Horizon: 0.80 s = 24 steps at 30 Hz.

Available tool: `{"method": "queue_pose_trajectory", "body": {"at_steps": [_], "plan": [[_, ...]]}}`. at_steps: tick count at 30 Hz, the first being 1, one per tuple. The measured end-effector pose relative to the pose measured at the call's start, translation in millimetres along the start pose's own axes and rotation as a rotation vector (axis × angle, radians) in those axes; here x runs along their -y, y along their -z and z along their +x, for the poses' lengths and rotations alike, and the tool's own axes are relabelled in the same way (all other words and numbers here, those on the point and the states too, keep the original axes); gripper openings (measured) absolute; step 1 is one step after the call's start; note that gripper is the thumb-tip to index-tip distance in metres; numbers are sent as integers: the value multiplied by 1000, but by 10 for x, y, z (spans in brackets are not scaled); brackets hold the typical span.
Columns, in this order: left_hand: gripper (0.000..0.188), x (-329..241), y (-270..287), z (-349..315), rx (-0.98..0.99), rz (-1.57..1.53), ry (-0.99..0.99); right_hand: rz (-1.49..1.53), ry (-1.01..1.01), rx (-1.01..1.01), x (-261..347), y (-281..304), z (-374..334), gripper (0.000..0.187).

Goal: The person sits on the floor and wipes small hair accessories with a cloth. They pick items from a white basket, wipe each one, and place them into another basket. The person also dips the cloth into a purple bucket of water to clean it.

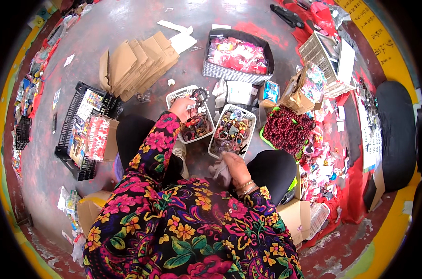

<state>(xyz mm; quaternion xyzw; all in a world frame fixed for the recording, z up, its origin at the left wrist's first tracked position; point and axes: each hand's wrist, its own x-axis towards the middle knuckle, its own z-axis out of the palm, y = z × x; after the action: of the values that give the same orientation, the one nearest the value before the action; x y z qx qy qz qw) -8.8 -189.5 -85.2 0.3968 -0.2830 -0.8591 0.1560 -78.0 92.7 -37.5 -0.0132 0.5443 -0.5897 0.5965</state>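
Note:
My left hand (181,109) reaches over a white plastic basket (168,99) of hair ties (195,126). Its fingers are closed on something small and pale that I cannot make out, beside a dark ring-shaped hair tie (200,95). Close to my lap, my right hand (236,169) grips a crumpled pale plastic bag (220,171); the bag's contents are not visible. Just ahead of that hand stands a second white basket (253,126), filled with mixed colourful hair ties (232,130).
A checked box (236,76) of pink packets stands ahead. Folded cardboard (136,63) and a black crate (85,173) lie left. Dark red beads (289,131), an open carton (294,98) and a pale wicker basket (315,53) crowd the right, with small loose goods on red cloth.

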Motion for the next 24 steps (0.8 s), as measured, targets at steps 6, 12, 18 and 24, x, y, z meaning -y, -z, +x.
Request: {"method": "queue_pose_trajectory", "body": {"at_steps": [6, 12, 18, 24], "plan": [[11, -93, -322, -1005, 253, -332, -11, -125, 200, 225, -18, 73, -28, 19], [19, 283, -407, -1597, 328, -428, -96, 22, 367, 190, 234, -255, -212, 33], [20, 500, -602, -1939, 439, -338, -101, 15, 390, 231, 389, -379, -302, 15], [24, 506, -550, -1930, 521, -226, -138, 76, 437, 171, 424, -281, -415, 9]]}}
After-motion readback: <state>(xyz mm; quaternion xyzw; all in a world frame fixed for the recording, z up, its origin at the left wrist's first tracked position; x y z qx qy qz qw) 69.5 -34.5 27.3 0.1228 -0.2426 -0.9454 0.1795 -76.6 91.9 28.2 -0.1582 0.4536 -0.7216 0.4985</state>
